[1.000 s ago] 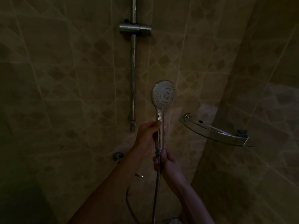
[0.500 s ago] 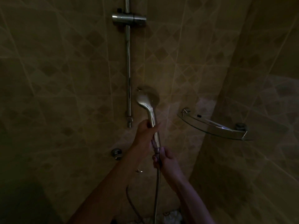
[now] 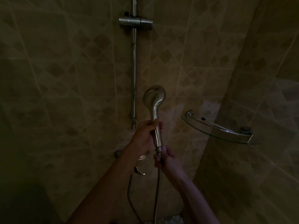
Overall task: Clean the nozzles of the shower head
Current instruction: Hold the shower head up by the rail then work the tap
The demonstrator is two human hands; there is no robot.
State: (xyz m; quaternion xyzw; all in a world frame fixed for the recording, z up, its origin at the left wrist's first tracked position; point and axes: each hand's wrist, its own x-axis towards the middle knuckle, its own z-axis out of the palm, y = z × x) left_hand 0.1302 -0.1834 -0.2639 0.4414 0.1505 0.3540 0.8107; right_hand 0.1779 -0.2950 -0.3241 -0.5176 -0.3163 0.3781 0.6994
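Dim shower stall, tan tiled walls with diamond pattern. Handheld shower head (image 3: pixel 154 98) held upright near frame centre, chrome back toward camera, nozzle face turned away to the wall so nozzles not visible. No brand, label or writing readable on it or anywhere else; too dark to tell.

Left hand (image 3: pixel 145 135) wraps the chrome handle at mid-length, fingers curled round it, thumb up along the handle's left side. Right hand (image 3: pixel 166 159) just below, fingers curled round the top of the metal hose (image 3: pixel 157 191) right at the connector nut where hose joins handle. The two hands are close, one above the other, not clearly touching. Hose hangs straight down from the right hand to the bottom edge; a second loop of it curves down to the left.

Behind, vertical chrome slide rail (image 3: pixel 134 70) on the back wall, with the slider bracket (image 3: pixel 135 22) near the top, empty of the head. Rail's lower end sits just left of the left hand. Glass corner shelf (image 3: pixel 216 128) with chrome mounts on the right, in the wall corner, well apart from the head. Chrome tap lever (image 3: pixel 140 172) partly hidden behind the left forearm; round wall fitting (image 3: pixel 118 153) to its upper left.
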